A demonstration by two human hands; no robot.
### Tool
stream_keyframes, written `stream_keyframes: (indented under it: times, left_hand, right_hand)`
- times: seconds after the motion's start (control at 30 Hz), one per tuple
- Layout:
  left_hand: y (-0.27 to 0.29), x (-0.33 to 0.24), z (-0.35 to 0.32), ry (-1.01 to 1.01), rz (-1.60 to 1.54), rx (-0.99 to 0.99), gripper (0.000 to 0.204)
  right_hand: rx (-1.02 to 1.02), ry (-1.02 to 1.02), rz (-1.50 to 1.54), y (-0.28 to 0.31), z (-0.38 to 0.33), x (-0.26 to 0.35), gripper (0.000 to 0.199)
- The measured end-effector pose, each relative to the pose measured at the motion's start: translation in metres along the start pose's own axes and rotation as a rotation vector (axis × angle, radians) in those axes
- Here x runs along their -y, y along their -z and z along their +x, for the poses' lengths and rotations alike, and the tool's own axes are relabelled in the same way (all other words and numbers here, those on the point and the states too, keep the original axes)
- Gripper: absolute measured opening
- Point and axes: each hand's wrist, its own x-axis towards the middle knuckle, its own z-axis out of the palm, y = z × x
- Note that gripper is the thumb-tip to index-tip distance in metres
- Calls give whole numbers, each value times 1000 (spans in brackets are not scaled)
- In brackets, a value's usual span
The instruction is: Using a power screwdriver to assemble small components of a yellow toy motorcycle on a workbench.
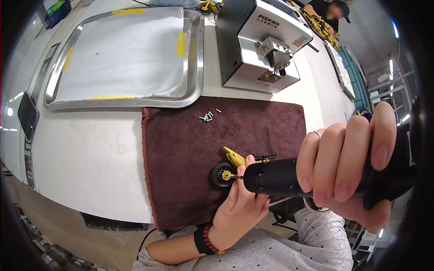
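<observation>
My right hand [348, 162] wraps around a black electric screwdriver [275, 177], held level with its bit pointing left. The bit's tip meets the yellow hub of a small black spoked wheel [216, 175]. That wheel is on a yellow toy bike [235, 158], which has a black part along its far side. Closed on the bike just right of the wheel, my left hand [239, 210] has its fingers close to the bit. The screwdriver hides part of the bike and some of my left fingers.
Under the work lies a dark brown towel [181, 180] with several small silver screws [209, 116]. Behind it stand a paper-lined metal tray [195, 58] and a silver-and-black screw feeder [257, 67]. A phone [29, 116] is at far left; another person [332, 12] sits at far right.
</observation>
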Motion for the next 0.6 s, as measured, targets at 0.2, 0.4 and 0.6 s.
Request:
stream_keyframes:
  times: [0.2,0.4,0.6]
  left_hand:
    - [-1,0,-5,-32,-65,1,52]
    - [2,1,-4,-20,-60,-19,50]
    - [3,2,-5,-16,-65,-35,50]
  right_hand:
    - [23,-43,-24,1,3,2,45]
    - [52,-76,-47,1,6,4,45]
    - [73,-98,-63,-1,7,5,45]
